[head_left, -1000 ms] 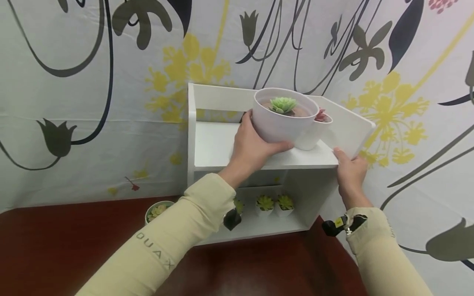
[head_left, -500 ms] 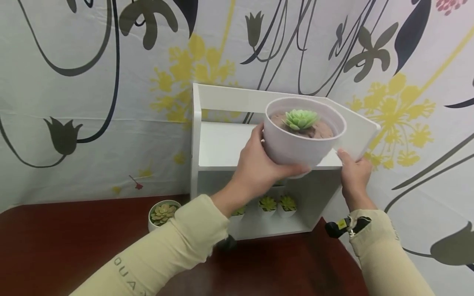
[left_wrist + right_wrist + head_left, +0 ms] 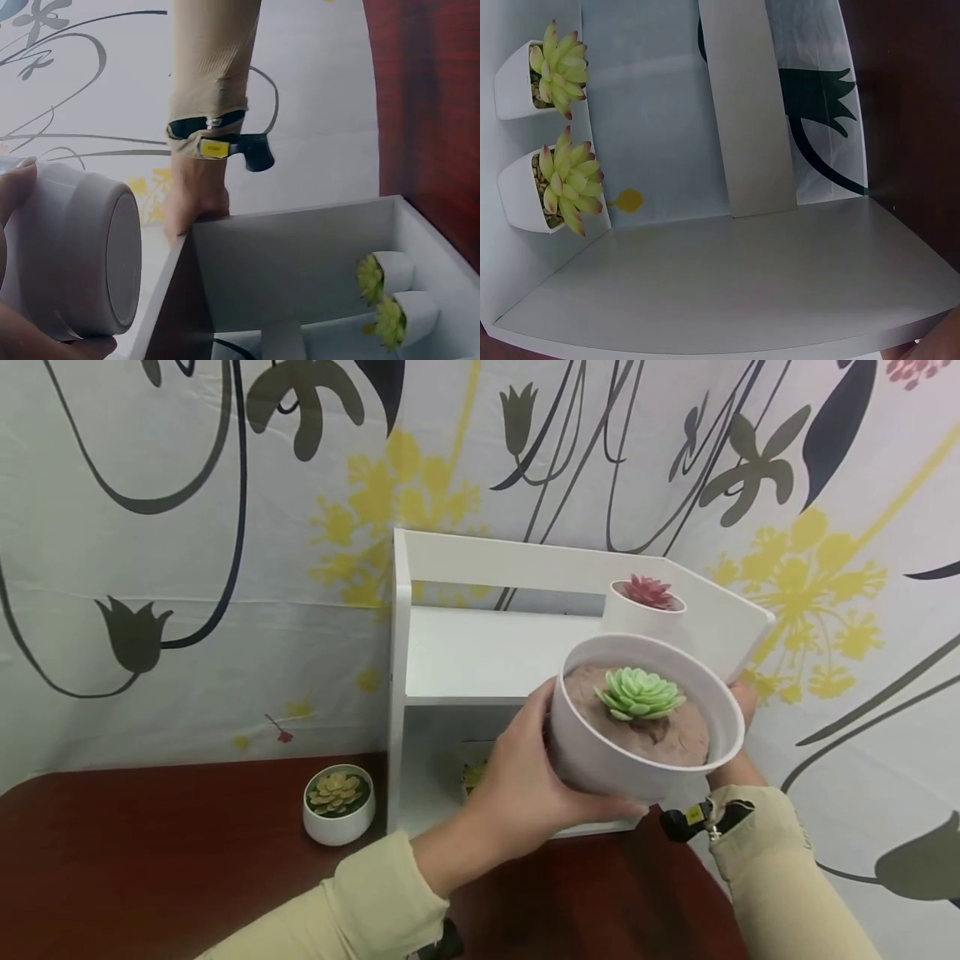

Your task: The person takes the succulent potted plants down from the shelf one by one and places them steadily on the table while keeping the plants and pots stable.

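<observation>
My left hand [image 3: 525, 781] grips a large white pot [image 3: 600, 760] with a green succulent [image 3: 639, 692] on brown soil. It holds the pot in the air in front of the white shelf unit [image 3: 480, 652], below the top board. In the left wrist view the pot's base [image 3: 120, 255] faces the camera. My right hand [image 3: 193, 204] holds the front edge of the shelf's right side panel. In the head view that hand [image 3: 742, 697] is mostly hidden behind the pot. A small white pot with a red succulent [image 3: 647, 597] stands on the top board at the right.
A small white pot with a yellowish succulent [image 3: 339, 802] sits on the dark red table [image 3: 150, 860] left of the shelf. Two small white pots with green succulents [image 3: 551, 75] [image 3: 559, 187] stand in the lower compartment. A flowered cloth [image 3: 187, 568] hangs behind.
My left hand has lifted the large pot off the top board and brought it down and toward me, which uncovers the red succulent pot. My right hand has stayed on the shelf's side.
</observation>
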Available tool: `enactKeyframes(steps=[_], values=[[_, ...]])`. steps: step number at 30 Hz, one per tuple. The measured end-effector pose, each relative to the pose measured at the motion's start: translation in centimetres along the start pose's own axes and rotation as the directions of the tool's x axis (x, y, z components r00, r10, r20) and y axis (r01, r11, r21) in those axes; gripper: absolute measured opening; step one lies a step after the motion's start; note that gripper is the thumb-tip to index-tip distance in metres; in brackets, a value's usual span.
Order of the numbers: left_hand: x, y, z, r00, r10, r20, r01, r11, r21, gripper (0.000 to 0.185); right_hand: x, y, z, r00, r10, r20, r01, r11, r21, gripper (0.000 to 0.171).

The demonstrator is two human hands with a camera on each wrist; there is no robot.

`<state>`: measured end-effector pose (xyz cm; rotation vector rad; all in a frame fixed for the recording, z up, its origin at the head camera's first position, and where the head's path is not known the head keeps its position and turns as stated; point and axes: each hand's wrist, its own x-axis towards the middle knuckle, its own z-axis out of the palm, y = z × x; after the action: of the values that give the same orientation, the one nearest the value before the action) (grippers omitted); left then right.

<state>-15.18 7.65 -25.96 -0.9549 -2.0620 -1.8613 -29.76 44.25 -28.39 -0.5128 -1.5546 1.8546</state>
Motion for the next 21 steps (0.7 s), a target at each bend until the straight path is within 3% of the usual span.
enactKeyframes(steps=[2, 4, 9, 15, 21], values=[[-0.6, -0.4, 0.0, 1.0, -0.027, 0.006, 0.027, 1.0, -0.008, 0.115, -3.8, -2.2, 1.3, 1.0, -0.025, -0.002, 0.024, 0.978, -0.206, 0.025], [-1.2, -0.9, 0.0, 0.998, -0.055, 0.016, 0.055, 0.998, -0.009, 0.116, -5.4, -2.9, 2.0, 0.998, -0.055, 0.011, 0.056, 0.967, -0.25, 0.002], [-2.9, -2.4, 0.1, 0.992, -0.114, 0.056, 0.114, 0.993, 0.0, 0.118, -6.9, -3.6, 3.2, 0.999, -0.038, -0.027, 0.025, 0.927, -0.374, 0.048], [-4.8, -4.4, -0.2, 0.983, -0.183, 0.018, 0.182, 0.982, 0.05, 0.121, -7.0, -3.1, 3.7, 0.999, -0.054, -0.005, 0.048, 0.921, -0.385, 0.053], [-6.1, -6.1, -0.6, 0.973, -0.231, -0.012, 0.231, 0.972, 0.042, 0.121, -7.1, -3.0, 3.4, 0.998, -0.06, -0.017, 0.049, 0.92, -0.388, 0.055]])
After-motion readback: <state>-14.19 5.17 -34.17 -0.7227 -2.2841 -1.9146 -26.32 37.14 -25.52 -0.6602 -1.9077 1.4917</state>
